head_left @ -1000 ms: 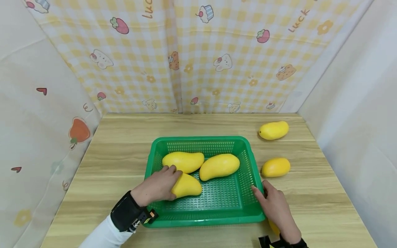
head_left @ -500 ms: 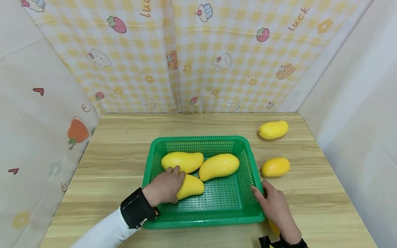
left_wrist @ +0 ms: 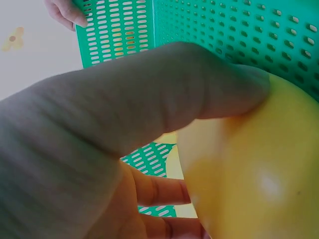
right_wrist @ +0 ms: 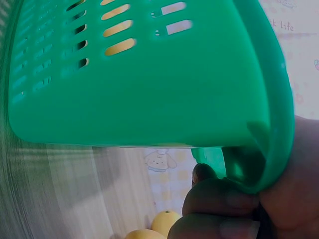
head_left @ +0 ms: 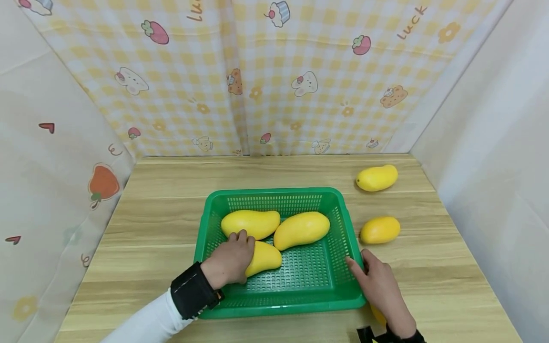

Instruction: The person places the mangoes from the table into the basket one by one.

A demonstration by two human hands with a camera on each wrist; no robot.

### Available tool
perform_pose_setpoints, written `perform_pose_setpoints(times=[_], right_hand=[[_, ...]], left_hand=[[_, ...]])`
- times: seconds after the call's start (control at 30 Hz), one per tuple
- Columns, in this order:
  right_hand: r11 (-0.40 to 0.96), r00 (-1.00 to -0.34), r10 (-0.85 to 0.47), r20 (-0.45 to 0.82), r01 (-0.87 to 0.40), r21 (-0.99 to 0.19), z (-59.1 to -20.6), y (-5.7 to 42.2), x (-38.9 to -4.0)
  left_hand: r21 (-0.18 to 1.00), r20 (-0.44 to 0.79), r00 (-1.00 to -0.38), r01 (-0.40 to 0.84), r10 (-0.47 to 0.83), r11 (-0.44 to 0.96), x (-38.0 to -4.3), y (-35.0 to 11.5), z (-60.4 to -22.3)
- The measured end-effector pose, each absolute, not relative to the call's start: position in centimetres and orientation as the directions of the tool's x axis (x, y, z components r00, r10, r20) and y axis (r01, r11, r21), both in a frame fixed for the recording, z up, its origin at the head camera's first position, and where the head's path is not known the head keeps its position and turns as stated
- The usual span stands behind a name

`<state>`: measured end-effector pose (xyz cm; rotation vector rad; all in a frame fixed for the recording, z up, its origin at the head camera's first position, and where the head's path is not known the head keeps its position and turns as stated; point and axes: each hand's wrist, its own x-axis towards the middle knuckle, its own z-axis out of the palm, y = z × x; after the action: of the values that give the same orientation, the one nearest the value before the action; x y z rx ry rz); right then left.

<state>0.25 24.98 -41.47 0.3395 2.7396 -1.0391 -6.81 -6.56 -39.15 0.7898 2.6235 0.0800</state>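
Observation:
A green plastic basket (head_left: 300, 312) with slotted walls stands on the wooden table. My left hand (head_left: 229, 259) reaches inside and grips a mango (head_left: 266, 258) at the basket's left front. In the left wrist view the thumb lies along this mango (left_wrist: 264, 164), with fingers on its far side. Two more mangoes lie behind it, a left one (head_left: 250, 224) and a right one (head_left: 302, 230). My right hand (head_left: 379, 288) holds the basket's right rim. In the right wrist view its fingers (right_wrist: 214, 196) curl under the rim, thumb side hidden.
On the table right of the basket lie two mangoes, one far (head_left: 377, 178) and one nearer (head_left: 380, 230). Another yellow mango (head_left: 377, 314) shows partly beneath my right wrist. A checked curtain (head_left: 274, 95) hangs behind the table (head_left: 171, 176), with pale cloth on both sides.
My left hand has shifted slightly right and the mango in its grip moved a little right with it. My right hand keeps its place on the basket rim.

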Motion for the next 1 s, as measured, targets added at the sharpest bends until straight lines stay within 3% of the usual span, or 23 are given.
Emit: perform_pose_setpoints(times=[0.7, 1.0], right_hand=[[0.729, -0.958, 0.146, -0.248, 0.274, -0.627, -41.67, 24.99, 0.27], [0.721, -0.955, 0.152, -0.253, 0.282, -0.632, -41.61, 24.87, 0.35]], left_hand=[[0.049, -0.304, -0.753, 0.599, 0.583, 0.799, -6.37, -6.3, -39.52], [0.007, -0.196, -0.769, 0.62, 0.609, 0.785, -6.38, -6.39, -40.09]])
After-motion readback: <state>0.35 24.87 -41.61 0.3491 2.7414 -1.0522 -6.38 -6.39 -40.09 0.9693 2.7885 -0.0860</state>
